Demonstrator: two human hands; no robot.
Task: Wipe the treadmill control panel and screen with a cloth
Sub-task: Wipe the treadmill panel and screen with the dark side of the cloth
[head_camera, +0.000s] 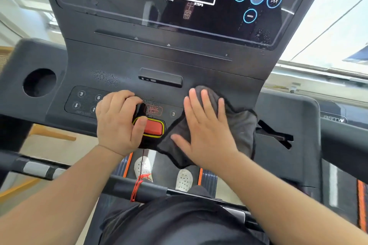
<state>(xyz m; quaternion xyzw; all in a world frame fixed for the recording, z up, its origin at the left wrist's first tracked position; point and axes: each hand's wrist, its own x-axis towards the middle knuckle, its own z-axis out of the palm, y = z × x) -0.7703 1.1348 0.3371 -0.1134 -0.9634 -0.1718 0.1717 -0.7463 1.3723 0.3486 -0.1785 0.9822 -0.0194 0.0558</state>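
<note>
The black treadmill control panel (pixel 119 61) fills the middle of the view, with the dark glossy screen (pixel 169 14) above it. Water droplets speckle the panel (pixel 105 77) and the screen's lower right corner. A dark grey cloth (pixel 243 125) lies on the panel's lower right part, over its front edge. My right hand (pixel 205 129) presses flat on the cloth, fingers spread. My left hand (pixel 117 123) is curled around the black safety key block, thumb on the red stop button (pixel 156 128).
A round cup holder (pixel 39 82) sits at the panel's left, and an angular slot (pixel 276 135) at its right. A small port block (pixel 160 77) juts out mid-panel. A red cord (pixel 137 187) is tied on the front handlebar (pixel 151 192). My white shoes (pixel 184 180) stand on the belt.
</note>
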